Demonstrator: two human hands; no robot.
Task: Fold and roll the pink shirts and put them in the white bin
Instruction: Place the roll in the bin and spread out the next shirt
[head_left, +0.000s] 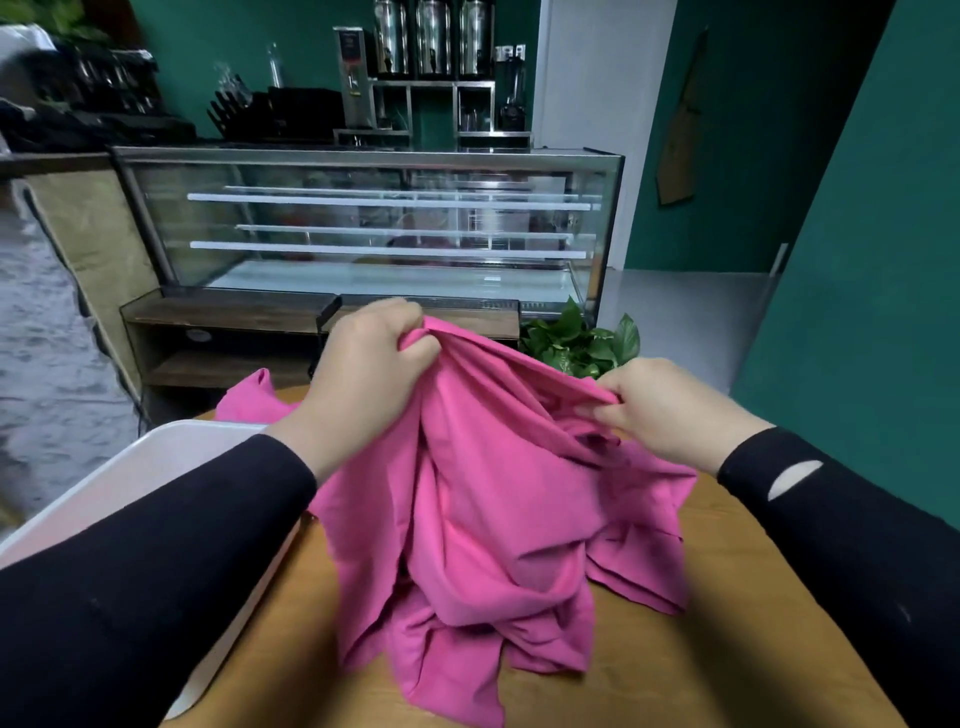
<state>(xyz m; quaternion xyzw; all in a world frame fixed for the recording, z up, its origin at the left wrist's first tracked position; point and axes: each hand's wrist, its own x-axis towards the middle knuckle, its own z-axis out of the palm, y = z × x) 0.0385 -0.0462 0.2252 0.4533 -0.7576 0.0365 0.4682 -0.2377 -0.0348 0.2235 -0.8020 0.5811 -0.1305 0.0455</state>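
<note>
A crumpled pink shirt (483, 530) hangs in loose folds over the wooden table (691, 675), its lower part resting on the tabletop. My left hand (371, 366) grips a bunch of its fabric at the top, raised above the table. My right hand (670, 402) pinches another edge of the same shirt, lower and to the right. More pink fabric (254, 397) lies behind my left arm at the table's far side. The white bin (130, 467) stands on the left, mostly hidden under my left forearm.
A glass display case (374, 223) stands beyond the table on a dark wooden shelf unit (218, 332). A green leafy plant (582, 340) sits behind the table's far edge. A green wall (872, 291) closes off the right side.
</note>
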